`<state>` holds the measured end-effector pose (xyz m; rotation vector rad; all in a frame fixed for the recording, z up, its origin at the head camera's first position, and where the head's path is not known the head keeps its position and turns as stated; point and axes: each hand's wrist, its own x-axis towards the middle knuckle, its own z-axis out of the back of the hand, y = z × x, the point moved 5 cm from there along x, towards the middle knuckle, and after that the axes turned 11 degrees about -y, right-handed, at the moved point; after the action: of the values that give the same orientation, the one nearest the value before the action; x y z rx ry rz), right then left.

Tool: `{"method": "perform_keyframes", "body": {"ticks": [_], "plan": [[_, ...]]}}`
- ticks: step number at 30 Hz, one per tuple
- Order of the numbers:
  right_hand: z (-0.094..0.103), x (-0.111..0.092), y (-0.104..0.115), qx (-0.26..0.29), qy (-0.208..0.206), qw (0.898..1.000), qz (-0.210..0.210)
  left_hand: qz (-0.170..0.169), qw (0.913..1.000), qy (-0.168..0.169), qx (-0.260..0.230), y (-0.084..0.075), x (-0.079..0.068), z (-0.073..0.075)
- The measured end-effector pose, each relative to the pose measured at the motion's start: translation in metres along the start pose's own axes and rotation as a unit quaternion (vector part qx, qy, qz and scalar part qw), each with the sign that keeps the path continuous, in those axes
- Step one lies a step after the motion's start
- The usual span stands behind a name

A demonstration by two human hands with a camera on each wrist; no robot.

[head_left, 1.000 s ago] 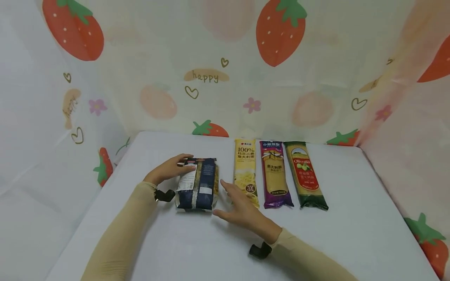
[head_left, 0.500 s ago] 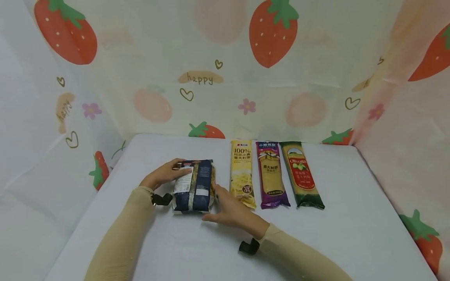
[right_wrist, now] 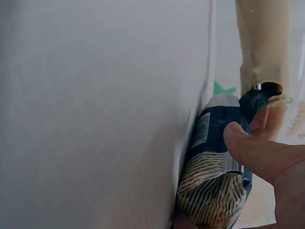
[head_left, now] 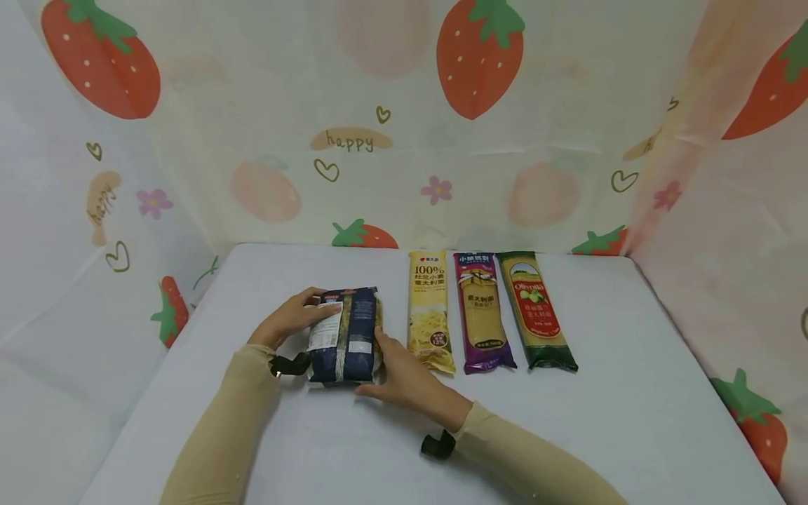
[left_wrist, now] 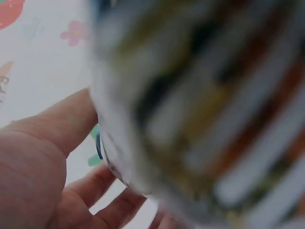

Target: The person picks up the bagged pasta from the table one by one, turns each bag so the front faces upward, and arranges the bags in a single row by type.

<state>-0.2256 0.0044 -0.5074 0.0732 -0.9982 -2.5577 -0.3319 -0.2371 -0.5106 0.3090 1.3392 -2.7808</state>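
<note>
A plump dark blue pasta bag (head_left: 344,335) with a white label and a clear striped side is on the white table, left of centre. My left hand (head_left: 290,319) grips its upper left side, thumb over the top face and fingers toward the far edge. At the bag's lower right corner, my right hand (head_left: 410,379) holds it, with fingers along the right side and the thumb near the front end. Close up and blurred, the bag (left_wrist: 205,109) fills much of the left wrist view. In the right wrist view the thumb (right_wrist: 252,148) overlaps the bag's blue part.
To the right, three long packs lie side by side: a yellow spaghetti pack (head_left: 431,308), a purple one (head_left: 485,315) and a green one with a red label (head_left: 536,308). A strawberry-print curtain (head_left: 391,84) hangs behind and beside the table (head_left: 631,393).
My right hand has moved left from beside the pasta bag onto its right side. The left hand keeps its place on the bag's left. The head view has shifted slightly.
</note>
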Motion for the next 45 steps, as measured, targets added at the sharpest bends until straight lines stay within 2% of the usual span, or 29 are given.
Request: {"method": "perform_keyframes", "body": {"ticks": [8,12,17,25,28,32,38,41,45], "plan": [[-0.005,-0.001,0.004,0.038,0.005,0.999,0.003,-0.001,0.9993,-0.030,-0.023,-0.012,-0.015,0.001],[-0.006,-0.002,0.003,0.046,0.005,0.999,-0.009,-0.010,0.9984,-0.037,-0.041,-0.017,-0.019,0.003],[-0.003,-0.004,0.000,0.063,0.001,0.998,-0.021,-0.013,0.9972,-0.021,-0.071,-0.022,-0.023,0.005],[0.003,-0.008,-0.006,0.122,0.000,0.992,-0.021,-0.023,0.9936,0.016,-0.110,-0.023,-0.025,0.006],[0.007,-0.009,-0.008,0.165,0.003,0.986,-0.030,-0.038,0.9911,0.028,-0.125,-0.026,-0.026,0.007],[0.013,-0.011,-0.008,0.233,0.007,0.972,-0.040,-0.052,0.9866,0.037,-0.150,-0.031,-0.026,0.011],[0.021,-0.010,-0.012,0.288,-0.004,0.957,-0.039,-0.080,0.9776,0.043,-0.190,-0.035,-0.024,0.016],[0.025,-0.009,-0.014,0.308,-0.012,0.951,-0.032,-0.089,0.9686,0.056,-0.225,-0.035,-0.022,0.017],[0.028,-0.011,-0.013,0.329,-0.015,0.944,-0.025,-0.091,0.9523,0.078,-0.281,-0.028,-0.021,0.017]]}}
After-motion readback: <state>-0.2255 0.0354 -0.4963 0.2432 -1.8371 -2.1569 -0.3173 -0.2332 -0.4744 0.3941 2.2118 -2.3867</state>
